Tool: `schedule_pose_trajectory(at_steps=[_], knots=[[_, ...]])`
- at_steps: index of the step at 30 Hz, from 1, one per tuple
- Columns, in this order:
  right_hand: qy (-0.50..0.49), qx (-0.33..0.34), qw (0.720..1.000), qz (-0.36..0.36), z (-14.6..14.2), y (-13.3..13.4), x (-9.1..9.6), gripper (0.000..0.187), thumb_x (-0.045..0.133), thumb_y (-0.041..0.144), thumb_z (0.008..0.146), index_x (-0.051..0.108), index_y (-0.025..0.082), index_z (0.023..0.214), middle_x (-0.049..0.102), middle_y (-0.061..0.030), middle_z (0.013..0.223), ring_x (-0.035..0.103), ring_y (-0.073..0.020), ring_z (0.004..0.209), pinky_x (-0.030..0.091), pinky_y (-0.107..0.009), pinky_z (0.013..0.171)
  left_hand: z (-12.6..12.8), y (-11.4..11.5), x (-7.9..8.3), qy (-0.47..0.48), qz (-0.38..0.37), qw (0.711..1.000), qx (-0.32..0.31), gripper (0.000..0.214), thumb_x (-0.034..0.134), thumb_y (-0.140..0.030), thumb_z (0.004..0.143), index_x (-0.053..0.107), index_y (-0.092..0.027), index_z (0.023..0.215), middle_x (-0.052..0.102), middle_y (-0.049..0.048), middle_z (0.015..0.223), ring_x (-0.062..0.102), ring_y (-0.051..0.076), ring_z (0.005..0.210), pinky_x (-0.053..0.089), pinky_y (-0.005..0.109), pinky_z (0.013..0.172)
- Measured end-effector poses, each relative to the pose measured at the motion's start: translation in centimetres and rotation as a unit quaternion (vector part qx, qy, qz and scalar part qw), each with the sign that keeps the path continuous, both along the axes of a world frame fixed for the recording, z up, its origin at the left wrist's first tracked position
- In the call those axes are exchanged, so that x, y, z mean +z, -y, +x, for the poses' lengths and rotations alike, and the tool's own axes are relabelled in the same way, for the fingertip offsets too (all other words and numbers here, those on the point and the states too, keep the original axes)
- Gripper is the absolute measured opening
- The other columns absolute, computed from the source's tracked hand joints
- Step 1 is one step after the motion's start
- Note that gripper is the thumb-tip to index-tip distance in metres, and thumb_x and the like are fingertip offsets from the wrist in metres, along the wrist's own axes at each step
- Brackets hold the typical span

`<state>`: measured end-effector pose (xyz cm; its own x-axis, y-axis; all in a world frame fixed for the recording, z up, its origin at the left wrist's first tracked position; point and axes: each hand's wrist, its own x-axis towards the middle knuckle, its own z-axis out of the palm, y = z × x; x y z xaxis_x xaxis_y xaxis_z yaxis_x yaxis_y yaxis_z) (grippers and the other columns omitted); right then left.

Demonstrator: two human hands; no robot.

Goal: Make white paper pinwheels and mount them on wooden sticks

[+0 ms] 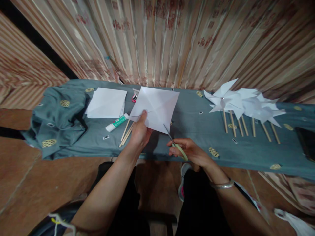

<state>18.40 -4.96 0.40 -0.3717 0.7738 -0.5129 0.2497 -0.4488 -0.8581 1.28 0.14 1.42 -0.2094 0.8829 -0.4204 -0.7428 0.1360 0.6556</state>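
Note:
A square sheet of white paper (157, 105) with diagonal creases is held up over the table by my left hand (141, 131), thumb on top and fingers beneath. One slit runs inward from its left corner, near my thumb. My right hand (184, 149) grips a pair of scissors (180, 151) with pale green handles. Their blades are at the paper's near right corner, on its edge. Below and left of the sheet lie several wooden sticks (126, 134), partly hidden by my left hand. A glue stick (117, 122) with a green label rests beside them.
A stack of white paper (107, 103) lies at the left, near bunched grey-green cloth (61, 121). Finished paper pinwheels (242, 101) on sticks lie at the right. A dark phone (305, 142) sits at the far right. Behind the sheet is a small red object (134, 97). A patterned curtain (162, 42) hangs behind.

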Motion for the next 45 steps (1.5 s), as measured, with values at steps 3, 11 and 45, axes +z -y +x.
schedule_pose_trajectory(at_steps=[3, 11, 45], knots=[[0.006, 0.010, 1.000, 0.008, 0.0, 0.0, 0.3, 0.055, 0.079, 0.060, 0.054, 0.065, 0.015, 0.082, 0.064, 0.0001, 0.066, 0.053, -0.0092, 0.059, 0.040, -0.022, 0.054, 0.0, 0.0, 0.1, -0.007, -0.003, 1.000, 0.000, 0.020, 0.048, -0.015, 0.094, 0.064, -0.016, 0.106, 0.074, 0.0023, 0.088, 0.070, 0.013, 0.078, 0.055, 0.026, 0.084], [-0.006, -0.001, 1.000, 0.011, 0.1, 0.1, -0.4, 0.053, 0.079, 0.059, 0.055, 0.065, 0.015, 0.082, 0.065, 0.0004, 0.066, 0.054, -0.0089, 0.057, 0.042, -0.022, 0.054, 0.0, 0.1, -0.2, -0.010, 0.012, 1.000, -0.005, 0.021, 0.050, -0.016, 0.093, 0.063, -0.015, 0.111, 0.073, 0.0008, 0.083, 0.070, 0.014, 0.081, 0.054, 0.028, 0.088], [-0.019, -0.035, 0.999, -0.019, 0.0, 0.2, -0.1, 0.055, 0.084, 0.056, 0.049, 0.065, 0.016, 0.081, 0.062, 0.0029, 0.058, 0.056, -0.0100, 0.053, 0.044, -0.024, 0.051, 0.5, 0.6, -0.4, -0.018, 0.003, 1.000, -0.012, 0.026, 0.052, -0.016, 0.092, 0.062, -0.014, 0.116, 0.073, 0.0065, 0.102, 0.069, 0.017, 0.091, 0.053, 0.030, 0.091]])
